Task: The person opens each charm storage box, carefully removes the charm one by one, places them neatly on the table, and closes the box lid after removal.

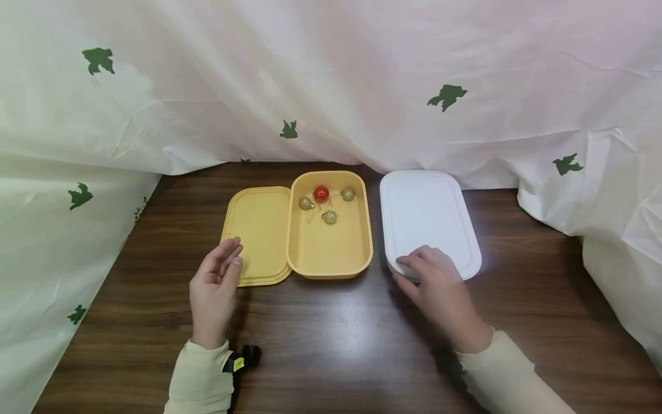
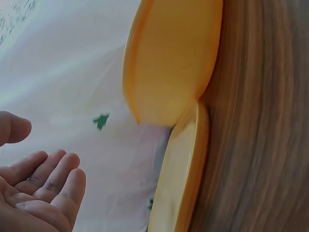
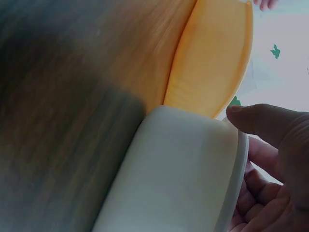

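Note:
My right hand (image 1: 439,293) is at the front left corner of a white lidded box (image 3: 169,164). Its thumb lies at the edge of the white lid (image 1: 424,213) and its fingers curl over the top, pinching that corner. My left hand (image 1: 214,287) hovers by the front left of a yellow lid (image 1: 261,230), fingers loosely bent and holding nothing; the left wrist view shows its bare palm. Between the hands stands an uncovered yellow box (image 1: 331,253). Inside are a red bauble (image 1: 321,194) and three gold glittery baubles (image 1: 330,217), towards the back.
The yellow lid lies flat against the left side of the yellow box. All stand on a dark wooden table (image 1: 331,345). White cloth (image 1: 336,75) with green bird shapes hangs behind and at both sides, touching the table's back.

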Demonstrator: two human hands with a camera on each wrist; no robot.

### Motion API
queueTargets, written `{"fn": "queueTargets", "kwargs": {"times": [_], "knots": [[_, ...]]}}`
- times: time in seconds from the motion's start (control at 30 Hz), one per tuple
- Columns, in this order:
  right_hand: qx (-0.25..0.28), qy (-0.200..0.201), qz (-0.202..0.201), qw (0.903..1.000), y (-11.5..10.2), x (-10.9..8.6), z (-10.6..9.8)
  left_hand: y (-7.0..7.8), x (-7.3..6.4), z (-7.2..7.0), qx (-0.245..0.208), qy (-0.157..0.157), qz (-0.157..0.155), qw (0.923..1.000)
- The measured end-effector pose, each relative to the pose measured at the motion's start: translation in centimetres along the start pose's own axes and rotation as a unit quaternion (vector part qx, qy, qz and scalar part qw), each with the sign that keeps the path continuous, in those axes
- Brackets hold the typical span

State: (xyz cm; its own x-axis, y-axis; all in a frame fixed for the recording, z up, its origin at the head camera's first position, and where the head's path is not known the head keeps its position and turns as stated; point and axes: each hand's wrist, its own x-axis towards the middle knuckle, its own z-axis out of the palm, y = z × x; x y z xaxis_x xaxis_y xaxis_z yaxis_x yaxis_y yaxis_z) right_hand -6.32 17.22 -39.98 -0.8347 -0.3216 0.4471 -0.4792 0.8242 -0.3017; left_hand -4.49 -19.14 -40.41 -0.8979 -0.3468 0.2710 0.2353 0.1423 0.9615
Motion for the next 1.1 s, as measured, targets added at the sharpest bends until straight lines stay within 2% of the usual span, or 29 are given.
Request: {"fn": "queueTargets", "kwargs": {"times": [0.13, 0.3, 0.5, 0.87, 1.1], "knots": [[-0.021, -0.016, 0.002, 0.9997, -0.1, -0.1, -0.3, 0.5, -0.5, 1.3, -0.021, -0.036, 0.011, 0.9991], [-0.051, -0.050, 0.002, 0.9975, -0.4, 0.3, -0.9, 0.9, -1.3, 3.0, -0.024, -0.083, 0.007, 0.9962], [-0.074, -0.075, -0.022, 0.9942, -0.4, 0.9, -1.5, 1.6, -2.0, 4.5, -0.036, -0.108, 0.015, 0.9934], [-0.068, -0.078, -0.031, 0.9941, -0.2, 1.1, -2.0, 2.1, -3.4, 7.9, -0.038, -0.183, 0.044, 0.9813], [-0.060, -0.057, -0.037, 0.9959, -0.1, 1.0, -2.0, 2.0, -4.4, 10.2, -0.047, -0.226, 0.056, 0.9713]]}}
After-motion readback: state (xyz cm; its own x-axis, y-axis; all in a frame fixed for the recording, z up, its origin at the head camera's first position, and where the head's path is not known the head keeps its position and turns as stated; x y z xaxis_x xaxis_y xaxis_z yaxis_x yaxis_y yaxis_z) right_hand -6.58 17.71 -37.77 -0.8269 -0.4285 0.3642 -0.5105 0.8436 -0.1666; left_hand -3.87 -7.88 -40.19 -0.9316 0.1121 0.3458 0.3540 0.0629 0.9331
